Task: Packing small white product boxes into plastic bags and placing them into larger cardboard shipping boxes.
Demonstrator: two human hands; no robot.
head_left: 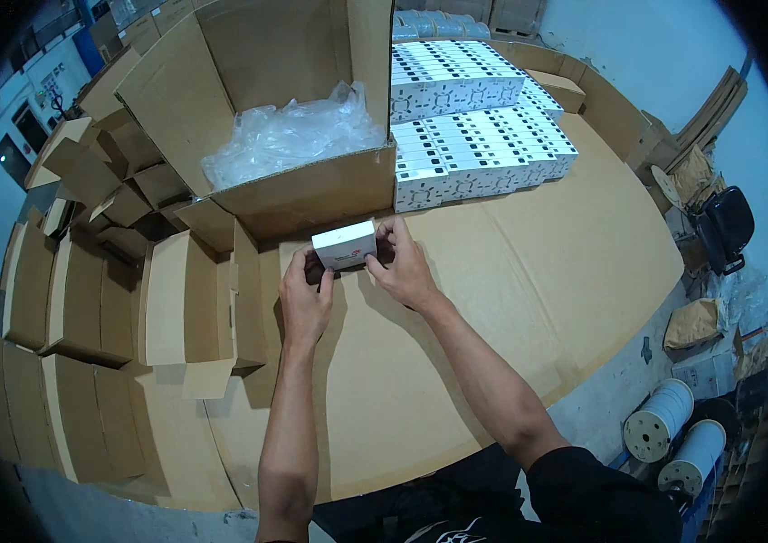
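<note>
Between my two hands is a small white box (345,244) with small print on its front side, held just in front of the large carton. My left hand (305,297) grips its left end, the thumb at the lower front edge. At the opposite end my right hand (404,270) pinches it between thumb and fingers. The large open carton (320,192) behind it holds crumpled clear plastic bags (289,136). Right of that carton, white boxes (483,158) of a similar kind lie stacked in tight rows, with dark square marks on their upper faces.
Several open brown cartons (166,299) crowd the left of the cardboard-covered table (510,290). Cable spools (660,421) stand on the floor at the lower right. A black chair (723,226) and a paper sack (693,324) are beyond the table's right edge.
</note>
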